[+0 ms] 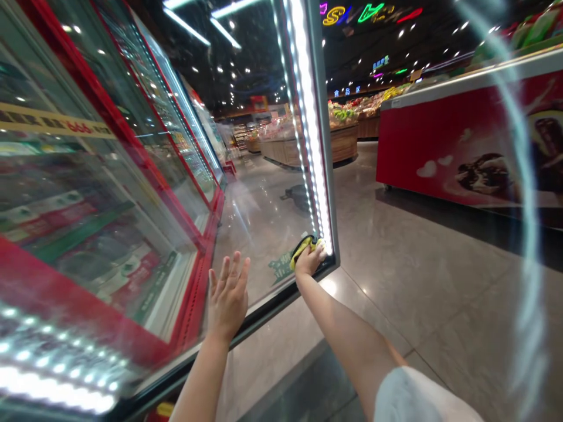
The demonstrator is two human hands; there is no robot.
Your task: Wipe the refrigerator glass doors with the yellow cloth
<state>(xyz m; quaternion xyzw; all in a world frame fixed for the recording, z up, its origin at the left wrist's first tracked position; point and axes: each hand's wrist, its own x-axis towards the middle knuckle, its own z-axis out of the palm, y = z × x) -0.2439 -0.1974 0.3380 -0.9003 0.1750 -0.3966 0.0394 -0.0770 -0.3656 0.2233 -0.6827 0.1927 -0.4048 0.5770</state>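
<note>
A glass door (264, 193) of a display fridge stands swung open in front of me, with a dark frame and bright light strips along its sides. My left hand (229, 296) lies flat against the lower part of the pane, fingers spread. My right hand (310, 259) grips a yellow cloth (299, 252) with a dark edge, pressed to the glass at the lower right corner beside the light strip (313, 146). Part of the cloth is hidden under the fingers. A green sticker (281, 266) shows on the glass near the cloth.
Red-framed fridge cabinets (185, 193) with goods inside run along the left. A red chest freezer (440, 140) stands at the right. Farther back are wooden produce stands (345, 143) on the tiled floor (396, 252). A pale blurred streak (525, 234) crosses the right side.
</note>
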